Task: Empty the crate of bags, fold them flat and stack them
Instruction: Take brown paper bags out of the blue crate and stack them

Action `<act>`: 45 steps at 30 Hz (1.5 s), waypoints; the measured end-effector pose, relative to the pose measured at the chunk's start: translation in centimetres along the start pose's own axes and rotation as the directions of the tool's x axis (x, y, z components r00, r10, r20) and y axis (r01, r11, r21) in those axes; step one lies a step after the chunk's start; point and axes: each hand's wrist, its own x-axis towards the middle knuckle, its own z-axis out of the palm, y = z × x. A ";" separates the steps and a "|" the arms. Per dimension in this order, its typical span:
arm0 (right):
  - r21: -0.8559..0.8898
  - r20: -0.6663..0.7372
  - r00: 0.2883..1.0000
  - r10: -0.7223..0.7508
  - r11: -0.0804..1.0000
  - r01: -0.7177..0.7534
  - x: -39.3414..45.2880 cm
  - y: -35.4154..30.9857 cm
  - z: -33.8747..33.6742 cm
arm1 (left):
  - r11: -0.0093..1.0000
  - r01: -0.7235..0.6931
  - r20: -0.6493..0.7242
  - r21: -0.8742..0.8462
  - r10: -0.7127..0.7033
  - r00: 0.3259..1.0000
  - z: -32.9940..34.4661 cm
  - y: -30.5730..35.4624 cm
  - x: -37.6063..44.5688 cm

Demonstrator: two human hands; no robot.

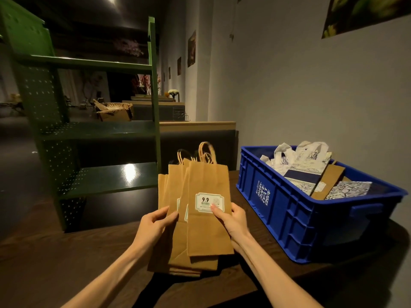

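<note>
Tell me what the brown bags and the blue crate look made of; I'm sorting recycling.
Brown bags: kraft paper by the look, matte tan with sharp fold creases and twisted cord handles. Blue crate: most likely moulded plastic, a uniform, faintly shiny blue with ribbed walls and a moulded handle slot.

Dim room, overhead lamp glare on green shelf (130, 172), soft focus, wide-angle bending at edges

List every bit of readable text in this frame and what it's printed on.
"9.9": label on the top brown bag; its smaller print is too blurred to read.
"公象转运箱": white characters on the blue crate side, middle ones uncertain.
Label on the bag beneath: mostly covered, unreadable.
</note>
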 end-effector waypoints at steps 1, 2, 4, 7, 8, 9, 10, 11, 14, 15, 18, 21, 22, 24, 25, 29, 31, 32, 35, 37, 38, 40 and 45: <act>0.033 -0.016 1.000 0.000 0.999 0.000 0.2 0.1 -0.1 | 1.000 -0.018 -0.008 -0.003 0.018 1.000 -0.1 0.1 0.0; 0.072 -0.027 1.000 0.004 0.997 -0.002 0.4 0.1 -0.2 | 1.000 -0.029 -0.015 -0.009 0.029 0.999 -0.3 0.1 0.1; 0.105 0.011 1.000 0.007 0.994 -0.008 0.7 -0.3 -0.6 | 0.998 -0.060 -0.027 -0.003 0.060 0.998 -0.6 0.3 0.1; 0.033 0.186 0.982 0.041 0.998 -0.048 0.7 -1.1 -1.0 | 0.985 -0.151 0.000 0.086 0.151 0.988 -0.6 0.8 -0.1; 0.012 0.230 0.973 0.032 0.999 -0.036 0.6 -1.4 -1.1 | 0.977 -0.179 0.018 0.112 0.179 0.984 -0.5 1.0 -0.1; 0.007 0.242 0.970 0.005 1.000 -0.007 0.6 -1.6 -1.0 | 0.971 -0.203 0.032 0.127 0.200 0.979 -0.4 1.3 -0.1; 0.018 0.226 0.974 -0.032 0.999 0.029 0.6 -1.9 -0.9 | 0.965 -0.224 0.044 0.134 0.220 0.974 -0.3 1.4 -0.1; 0.041 0.200 0.977 -0.076 0.997 0.070 0.6 -2.3 -0.7 | 0.961 -0.243 0.046 0.131 0.239 0.970 -0.1 1.6 -0.1; 0.114 0.142 0.972 -0.186 0.979 0.170 0.7 -4.0 -0.2 | 0.942 -0.324 0.000 0.092 0.325 0.946 0.2 2.6 0.3; 0.127 0.139 0.968 -0.207 0.974 0.190 0.8 -4.8 -0.4 | 0.931 -0.355 -0.011 0.081 0.357 0.934 0.1 3.1 0.5; 0.115 0.154 0.953 -0.261 0.963 0.245 0.9 -6.6 -0.8 | 0.898 -0.433 -0.006 0.079 0.435 0.900 -0.3 4.0 1.6; 0.027 0.116 0.952 -0.282 0.959 0.281 1.0 -6.2 -0.5 | 0.876 -0.476 0.041 0.079 0.474 0.880 0.2 4.1 2.1; 0.030 0.112 0.956 -0.270 0.963 0.269 1.0 -5.7 -0.1 | 0.869 -0.483 0.065 0.105 0.479 0.876 0.7 3.9 2.1; 0.052 0.142 0.968 -0.206 0.978 0.201 1.3 -4.8 0.9 | 0.855 -0.498 0.107 0.144 0.487 0.867 2.0 3.3 1.9; 0.054 0.168 0.971 -0.171 0.985 0.165 1.3 -4.6 1.3 | 0.858 -0.494 0.114 0.142 0.482 0.869 2.6 3.0 1.8; -0.040 0.145 0.968 -0.206 0.976 0.214 0.8 -4.6 1.6 | 0.927 -0.368 0.101 0.067 0.361 0.927 3.1 2.3 2.3; -0.117 0.121 0.949 -0.289 0.946 0.303 0.3 -5.1 1.5 | 0.930 -0.356 0.142 0.086 0.342 0.929 2.7 2.5 2.5; -0.149 0.105 0.942 -0.317 0.932 0.330 0.2 -5.5 1.5 | 0.920 -0.375 0.170 0.115 0.354 0.920 2.6 2.7 2.6; -0.218 0.087 0.959 -0.269 0.934 0.282 0.3 -6.1 1.2 | 0.892 -0.417 0.237 0.177 0.372 0.897 2.1 2.8 2.7; -0.380 0.112 0.992 -0.055 0.920 0.094 -0.6 -5.8 1.8 | 0.912 -0.363 0.243 0.193 0.314 0.918 1.7 1.8 2.8; -0.451 0.123 0.992 0.041 0.892 0.019 -1.0 -4.7 1.8 | 0.929 -0.312 0.251 0.198 0.260 0.932 1.6 0.9 2.7; -0.482 0.133 0.988 0.084 0.876 -0.009 -2.6 -2.8 2.0 | 0.943 -0.245 0.268 0.226 0.182 0.946 1.6 -1.0 2.3; -0.469 0.096 0.994 0.048 0.883 0.002 -3.6 -2.5 2.7 | 0.917 -0.286 0.247 0.278 0.219 0.944 2.1 -0.7 2.4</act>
